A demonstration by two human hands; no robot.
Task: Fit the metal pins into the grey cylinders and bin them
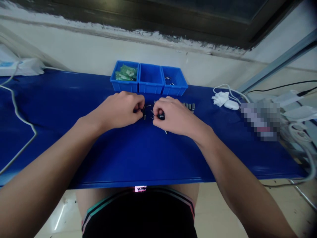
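Both hands are over the middle of the blue table (148, 155), a small gap between them. My left hand (126, 109) is closed in a pinch; what its fingertips hold is too small and hidden to name. Fingers curled, my right hand (173, 115) pinches too, with a small dark piece (161, 116) showing inside its curl. Several thin metal pins (145, 117) lie between and around the fingertips. Just beyond my right hand is a row of small grey cylinders (190, 106), partly covered by it.
Three joined blue bins stand behind the hands: the left (123, 86) holds green packets, the middle (150, 88) shows nothing inside, the right (174, 90) has a few metal pins. White cables, crumpled tissue (220, 99) and a white case (231, 104) lie right; another cable (18, 112) runs left.
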